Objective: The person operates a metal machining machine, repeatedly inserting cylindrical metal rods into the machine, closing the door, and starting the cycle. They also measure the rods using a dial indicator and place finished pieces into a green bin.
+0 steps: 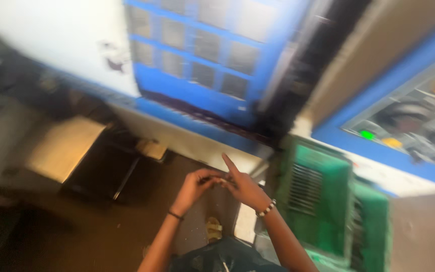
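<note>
The view is tilted and blurred. My left hand (196, 185) and my right hand (243, 186) meet in front of me, low in the middle of the picture. Together their fingertips pinch something small (219, 179) that is too blurred to name. My right index finger sticks up and away from the others. A dark band circles my left wrist and a beaded bracelet (266, 208) my right. Both hands hover above a dark floor, just left of a green crate (312, 201).
A blue machine with a gridded door (197, 55) fills the top. To its right is a control panel (409, 121) with coloured buttons. A second green crate (371, 226) stands behind the first. A pale board (64, 146) and a dark tray lie at left.
</note>
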